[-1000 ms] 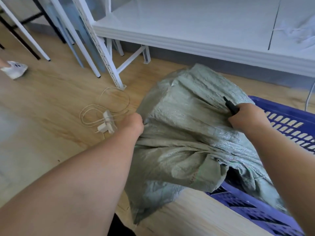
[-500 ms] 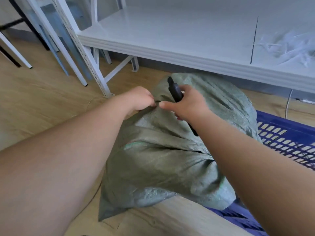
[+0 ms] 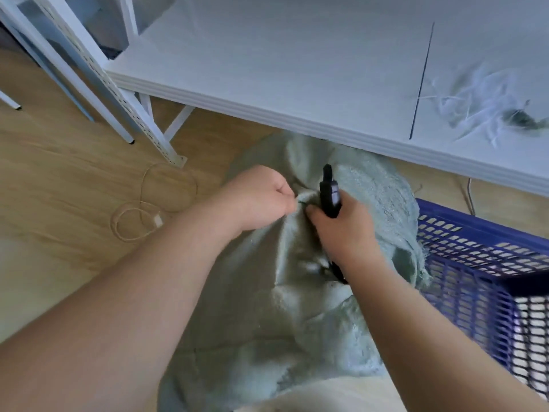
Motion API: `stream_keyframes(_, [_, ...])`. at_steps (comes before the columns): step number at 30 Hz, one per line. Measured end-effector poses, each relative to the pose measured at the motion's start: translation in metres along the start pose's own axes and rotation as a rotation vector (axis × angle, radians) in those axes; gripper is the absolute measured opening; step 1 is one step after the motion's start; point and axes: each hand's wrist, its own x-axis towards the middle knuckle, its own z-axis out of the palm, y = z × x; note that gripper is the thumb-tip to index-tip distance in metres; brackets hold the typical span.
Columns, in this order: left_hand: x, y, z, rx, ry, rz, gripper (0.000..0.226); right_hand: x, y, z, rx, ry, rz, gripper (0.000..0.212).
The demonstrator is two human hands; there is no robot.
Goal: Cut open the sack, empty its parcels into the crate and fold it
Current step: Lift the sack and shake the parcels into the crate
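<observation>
Green woven sack (image 3: 297, 316) beside blue crate (image 3: 490, 263): gathered top pinched by left hand (image 3: 258, 197); black cutter (image 3: 329, 194) gripped by right hand (image 3: 344, 230).

From my seat the sack (image 3: 297, 307) runs off the bottom edge of the frame, and its far end slips under the white table (image 3: 297, 69) at upper centre. My right hand (image 3: 344, 230) covers the middle of the black cutter (image 3: 329, 193); I cannot tell whether a blade is out. My left hand (image 3: 261, 200) bunches the fabric, its fingertips hidden in the fold. The blue crate (image 3: 475, 248) is cut off at the right edge and smeared by motion blur; its contents are unreadable. The white scraps (image 3: 487, 105) at upper right are too blurred to identify. No parcels show through the weave.
</observation>
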Motion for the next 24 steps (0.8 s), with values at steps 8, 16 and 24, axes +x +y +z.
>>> stream_keyframes(8, [-0.076,0.075,0.003,-0.272,0.049,-0.127,0.012,-0.094,-0.049,-0.096,0.029,0.147,0.198,0.021])
stream_keyframes(16, [-0.141,0.160,0.004,-0.547,-0.173,-0.259,0.001,-0.173,-0.087,-0.151,0.136,0.047,0.472,0.030])
stream_keyframes(24, [-0.192,0.119,-0.012,-0.109,0.214,-0.419,0.049,-0.188,-0.095,-0.229,0.068,0.053,0.494,0.020])
